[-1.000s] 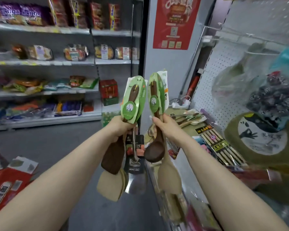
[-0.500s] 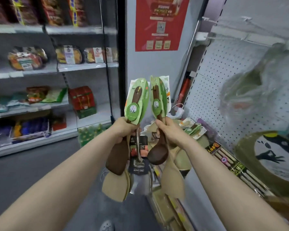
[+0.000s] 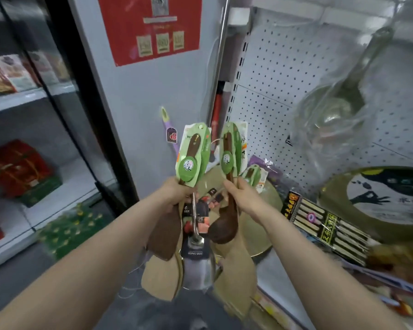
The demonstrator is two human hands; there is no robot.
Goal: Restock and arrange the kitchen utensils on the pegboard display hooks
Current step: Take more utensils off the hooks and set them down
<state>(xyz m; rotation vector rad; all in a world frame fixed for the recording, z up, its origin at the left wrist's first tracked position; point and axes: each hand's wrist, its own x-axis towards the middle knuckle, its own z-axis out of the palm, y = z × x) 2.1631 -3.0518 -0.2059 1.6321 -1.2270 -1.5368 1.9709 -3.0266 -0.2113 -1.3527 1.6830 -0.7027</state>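
Note:
My left hand (image 3: 177, 192) grips a bunch of utensils by their handles: a dark wooden spatula (image 3: 163, 236) with a green card sleeve (image 3: 192, 154), pale wooden spatulas (image 3: 159, 279) and a steel turner (image 3: 197, 270). My right hand (image 3: 242, 198) grips a dark wooden spoon (image 3: 223, 228) with its own green card (image 3: 229, 151) and a pale spatula (image 3: 237, 275). Both bunches are held upright, side by side, in front of the white pegboard (image 3: 279, 91) on the right.
More utensils and round boards (image 3: 260, 232) lie on the shelf below the pegboard, with packed chopsticks (image 3: 324, 221) and a round green mat (image 3: 379, 203). A bagged ladle (image 3: 334, 108) hangs on the pegboard. Grocery shelves (image 3: 22, 163) stand left.
The view has swung right and down toward the pegboard corner. Both hands keep their grip on the utensil bunches and hold them at much the same spacing.

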